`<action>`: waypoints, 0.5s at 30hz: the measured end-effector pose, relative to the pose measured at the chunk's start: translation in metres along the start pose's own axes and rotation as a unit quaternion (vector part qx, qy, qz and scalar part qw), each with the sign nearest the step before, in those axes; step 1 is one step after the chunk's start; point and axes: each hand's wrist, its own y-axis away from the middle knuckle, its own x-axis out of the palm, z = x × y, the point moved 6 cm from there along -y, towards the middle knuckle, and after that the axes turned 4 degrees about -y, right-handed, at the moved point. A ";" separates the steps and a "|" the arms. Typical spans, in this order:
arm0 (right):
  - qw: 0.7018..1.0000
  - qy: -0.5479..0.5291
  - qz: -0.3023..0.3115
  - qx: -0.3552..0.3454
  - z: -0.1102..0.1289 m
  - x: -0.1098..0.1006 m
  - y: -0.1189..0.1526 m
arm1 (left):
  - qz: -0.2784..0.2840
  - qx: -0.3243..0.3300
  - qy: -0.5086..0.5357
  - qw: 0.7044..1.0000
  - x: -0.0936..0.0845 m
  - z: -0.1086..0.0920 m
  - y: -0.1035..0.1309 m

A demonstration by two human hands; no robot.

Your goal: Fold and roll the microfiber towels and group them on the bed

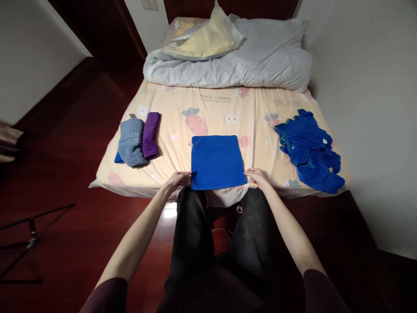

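On the carrot-printed cream bed (pixel 172 130), the left hand (pixel 180 178) and right hand (pixel 257 176) pinch opposite sides of a square blue cloth (pixel 218 163), seemingly keeping it flat. Crumpled blue fabrics (pixel 309 152) lie apart, right.

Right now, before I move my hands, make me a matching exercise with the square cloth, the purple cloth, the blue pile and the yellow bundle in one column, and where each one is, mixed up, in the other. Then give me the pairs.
Things
1. Square cloth
2. Purple cloth
3. Blue pile
4. Yellow bundle

Places
A. On top of the grey quilt
B. Just right of the grey-blue towel
C. Between the left hand and the right hand
D. On the wall side of the bed

Pairs: 1-C, 2-B, 3-D, 4-A
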 end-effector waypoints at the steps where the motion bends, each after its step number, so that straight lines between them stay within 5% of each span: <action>1: 1.000 0.009 -0.002 -0.006 0.007 0.002 -0.007 | -0.008 -0.002 0.002 1.000 -0.003 -0.009 -0.011; 5: 0.999 0.031 -0.006 -0.032 0.044 0.016 -0.044 | -0.055 0.017 0.003 0.998 -0.012 -0.053 -0.061; 10: 0.993 0.073 -0.048 -0.075 0.094 0.040 -0.122 | -0.154 0.054 -0.041 0.986 -0.025 -0.109 -0.129; 15: 0.964 0.186 -0.071 -0.175 0.131 0.069 -0.200 | -0.214 0.097 -0.128 0.964 -0.036 -0.140 -0.175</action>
